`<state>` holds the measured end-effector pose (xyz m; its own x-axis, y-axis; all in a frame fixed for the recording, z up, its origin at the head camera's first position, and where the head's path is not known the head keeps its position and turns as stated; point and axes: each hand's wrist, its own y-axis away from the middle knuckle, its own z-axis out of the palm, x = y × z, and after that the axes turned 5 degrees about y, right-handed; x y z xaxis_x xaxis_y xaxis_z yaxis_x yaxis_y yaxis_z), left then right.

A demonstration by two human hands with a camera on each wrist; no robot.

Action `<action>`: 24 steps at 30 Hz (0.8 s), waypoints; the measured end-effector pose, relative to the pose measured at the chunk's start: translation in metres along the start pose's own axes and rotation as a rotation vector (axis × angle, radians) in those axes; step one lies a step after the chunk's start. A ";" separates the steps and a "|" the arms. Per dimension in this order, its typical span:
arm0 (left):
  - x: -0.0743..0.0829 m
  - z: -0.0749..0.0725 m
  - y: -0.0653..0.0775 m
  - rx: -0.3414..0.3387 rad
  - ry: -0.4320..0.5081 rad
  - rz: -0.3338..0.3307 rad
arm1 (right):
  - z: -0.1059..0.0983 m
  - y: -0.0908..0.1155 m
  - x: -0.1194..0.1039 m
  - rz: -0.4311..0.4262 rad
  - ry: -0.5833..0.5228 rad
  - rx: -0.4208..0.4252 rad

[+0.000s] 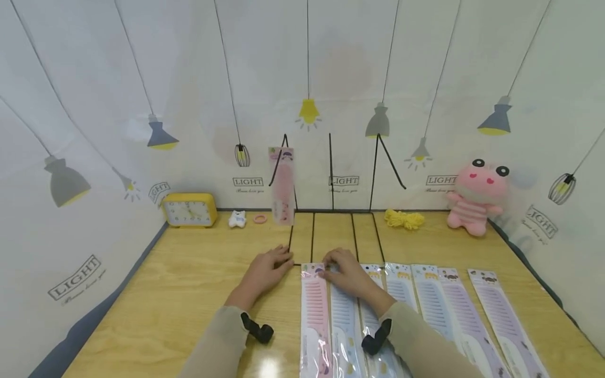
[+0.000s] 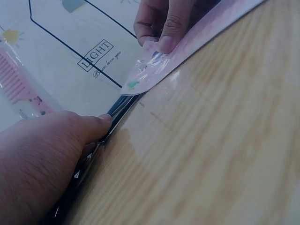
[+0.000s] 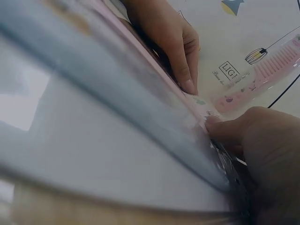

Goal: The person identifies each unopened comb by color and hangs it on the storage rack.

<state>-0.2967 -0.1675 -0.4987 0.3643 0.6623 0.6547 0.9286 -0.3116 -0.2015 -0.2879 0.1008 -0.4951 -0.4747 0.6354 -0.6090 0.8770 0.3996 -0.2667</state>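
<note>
My right hand pinches the top right corner of a packaged pink comb, its thumb on the card in the left wrist view. The comb package lies flat with its top end toward the black wire rack. On the wood, just left of that package, my left hand rests near the rack's front base wire, fingers fairly straight. In the left wrist view its thumb lies along a dark edge beside the package's top. Another packaged pink comb hangs from the rack's left hook.
Right of the pink comb lie several packaged blue combs and two packaged purple combs. Along the back stand a yellow clock, a small white star figure, a pink ring, yellow cord and a pink plush toy.
</note>
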 end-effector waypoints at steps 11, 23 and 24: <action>-0.003 0.003 0.001 -0.006 0.016 -0.001 | -0.001 -0.001 -0.001 0.108 -0.232 0.185; -0.001 0.003 0.002 0.016 0.020 -0.013 | -0.009 -0.005 -0.011 0.383 -0.676 0.288; -0.001 0.004 0.002 0.012 0.017 -0.013 | -0.010 -0.005 -0.011 0.399 -0.704 0.291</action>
<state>-0.2948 -0.1661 -0.5022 0.3511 0.6544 0.6697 0.9340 -0.2948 -0.2017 -0.2876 0.0985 -0.4800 -0.0550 0.0963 -0.9938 0.9983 -0.0133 -0.0565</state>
